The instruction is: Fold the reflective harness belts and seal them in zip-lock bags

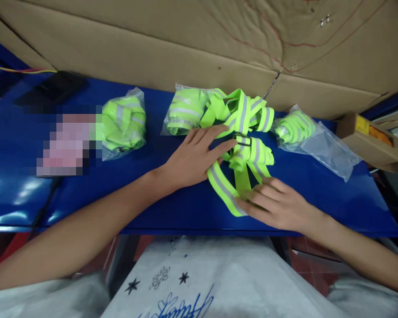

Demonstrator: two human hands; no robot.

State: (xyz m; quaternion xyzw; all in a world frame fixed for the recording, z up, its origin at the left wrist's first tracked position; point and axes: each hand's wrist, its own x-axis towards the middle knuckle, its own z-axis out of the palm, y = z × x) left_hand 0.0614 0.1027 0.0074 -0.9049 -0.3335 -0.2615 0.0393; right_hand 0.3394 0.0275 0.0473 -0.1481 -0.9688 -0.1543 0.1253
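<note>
Here, near the front edge of the surface, my right grip curls at the low loop of a lime reflective strap; whether it clamps, I cannot tell. Farther in, my left grip lies over the strap, thumb and fingers apart, beside a black buckle. Three bagged bundles sit toward the far edge, a carton near the far right corner.

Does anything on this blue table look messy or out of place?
Mostly the right-hand plastic bag: its yellow-green bundle sits at one end while the rest trails loose, unlike the snugger bags farther left. No spill or obvious damage shows, though pixelation hides a patch at left.
</note>
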